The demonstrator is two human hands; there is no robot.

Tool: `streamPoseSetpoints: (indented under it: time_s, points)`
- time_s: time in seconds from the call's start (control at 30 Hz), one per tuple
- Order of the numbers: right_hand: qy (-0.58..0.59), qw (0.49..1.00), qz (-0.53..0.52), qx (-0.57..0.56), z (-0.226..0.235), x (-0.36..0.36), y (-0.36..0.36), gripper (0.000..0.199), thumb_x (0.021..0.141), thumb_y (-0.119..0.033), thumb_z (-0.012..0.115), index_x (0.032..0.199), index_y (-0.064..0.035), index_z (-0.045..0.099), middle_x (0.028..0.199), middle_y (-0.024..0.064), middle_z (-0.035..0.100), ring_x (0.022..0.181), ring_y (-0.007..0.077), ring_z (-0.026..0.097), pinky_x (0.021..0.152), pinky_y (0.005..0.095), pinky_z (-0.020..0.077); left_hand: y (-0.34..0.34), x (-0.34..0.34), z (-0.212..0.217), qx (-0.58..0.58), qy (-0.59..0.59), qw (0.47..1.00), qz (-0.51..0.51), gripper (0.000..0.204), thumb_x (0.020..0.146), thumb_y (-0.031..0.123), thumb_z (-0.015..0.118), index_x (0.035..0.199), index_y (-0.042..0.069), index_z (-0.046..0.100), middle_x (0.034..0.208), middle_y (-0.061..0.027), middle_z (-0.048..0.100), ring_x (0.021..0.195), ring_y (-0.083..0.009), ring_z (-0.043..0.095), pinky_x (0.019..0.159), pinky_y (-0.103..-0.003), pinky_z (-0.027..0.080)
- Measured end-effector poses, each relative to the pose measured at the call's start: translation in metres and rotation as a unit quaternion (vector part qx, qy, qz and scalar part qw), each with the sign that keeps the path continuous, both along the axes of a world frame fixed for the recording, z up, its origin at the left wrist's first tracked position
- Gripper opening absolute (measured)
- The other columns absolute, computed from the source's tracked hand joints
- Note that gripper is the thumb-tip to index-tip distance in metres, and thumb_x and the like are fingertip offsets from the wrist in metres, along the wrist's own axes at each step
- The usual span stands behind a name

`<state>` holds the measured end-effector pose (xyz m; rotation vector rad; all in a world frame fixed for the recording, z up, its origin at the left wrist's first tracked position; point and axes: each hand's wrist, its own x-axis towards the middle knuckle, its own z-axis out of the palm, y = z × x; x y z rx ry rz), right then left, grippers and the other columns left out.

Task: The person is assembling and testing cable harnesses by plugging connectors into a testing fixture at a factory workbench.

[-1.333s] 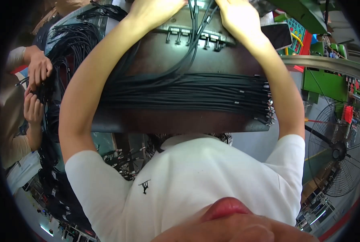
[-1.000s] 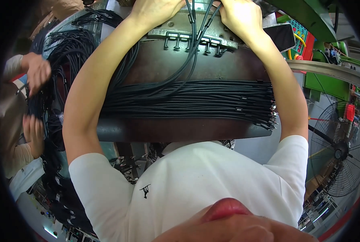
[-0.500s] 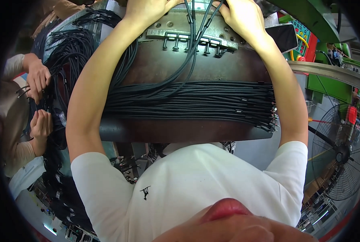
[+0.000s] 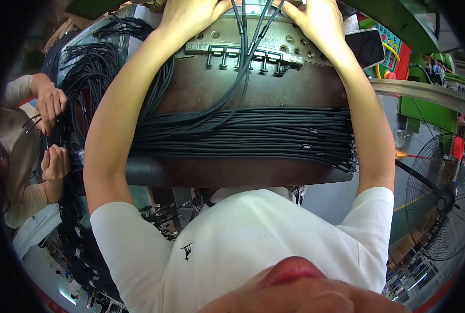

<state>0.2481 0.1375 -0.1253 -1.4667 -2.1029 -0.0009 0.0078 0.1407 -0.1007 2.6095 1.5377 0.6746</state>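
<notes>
My left hand [image 4: 193, 14] and my right hand [image 4: 318, 18] are at the top edge, over a metal fixture plate [image 4: 217, 34]. Their thumbs point inward, close beside several black cables [image 4: 245, 49] that run up between them. The other fingers are cut off by the picture edge, so their grip is hidden. These cables curve down to the left, into a flat row of black cables [image 4: 232, 133] lying across a dark brown board [image 4: 206, 83]. A black bracket with small pegs [image 4: 264, 62] is fixed along the plate's near edge, behind the rising cables.
More black cables [image 4: 92, 68] pile up at left, where a co-worker's hands [image 4: 52, 107] hold thin cables. A phone [image 4: 365, 49] lies right of my forearm, near a control panel with buttons [image 4: 391, 47]. A metal rail [image 4: 430, 91] and a fan [image 4: 441, 201] are farther right.
The view has shifted slightly, so the board and cable row sit a little lower and farther left. My hands stay by the fixture; the cables between them have barely moved.
</notes>
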Motion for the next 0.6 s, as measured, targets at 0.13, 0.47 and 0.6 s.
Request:
streamPoseSetpoints:
  time_s: [0.13,0.47,0.6]
  points:
    - [0.028,0.991,0.091,0.095,0.01,0.008,-0.024,0.032,0.089,-0.016,0.067,0.117,-0.0024,0.064,0.109,0.0175,0.066,0.102,0.0359,0.061,0.089,0.0349,0.0476,-0.024,-0.029,-0.013,0.167,0.063,0.982,-0.056,0.037,0.091,0.028,0.06,0.113,-0.002,0.062,0.099,-0.0217,0.065,0.093,-0.0369,0.063,0.085,-0.047,0.05]
    - [0.266,0.908,-0.258,-0.193,-0.068,0.13,-0.323,0.029,0.098,-0.007,0.052,0.126,0.0013,0.053,0.124,0.0129,0.057,0.111,0.0265,0.056,0.1,0.0362,0.0432,-0.312,-0.103,-0.035,-0.453,0.081,0.887,0.028,0.031,0.09,0.026,0.062,0.109,0.002,0.067,0.108,-0.0174,0.067,0.101,-0.0366,0.063,0.089,-0.045,0.048]
    - [0.226,0.918,-0.133,-0.298,-0.141,0.126,-0.368,0.035,0.089,-0.005,0.063,0.123,0.0013,0.057,0.12,0.012,0.06,0.108,0.0263,0.056,0.097,0.0369,0.0448,-0.329,-0.13,-0.1,-0.293,0.02,0.947,0.13,0.025,0.083,0.021,0.066,0.101,0.004,0.069,0.099,-0.0166,0.067,0.091,-0.0352,0.063,0.078,-0.048,0.049]
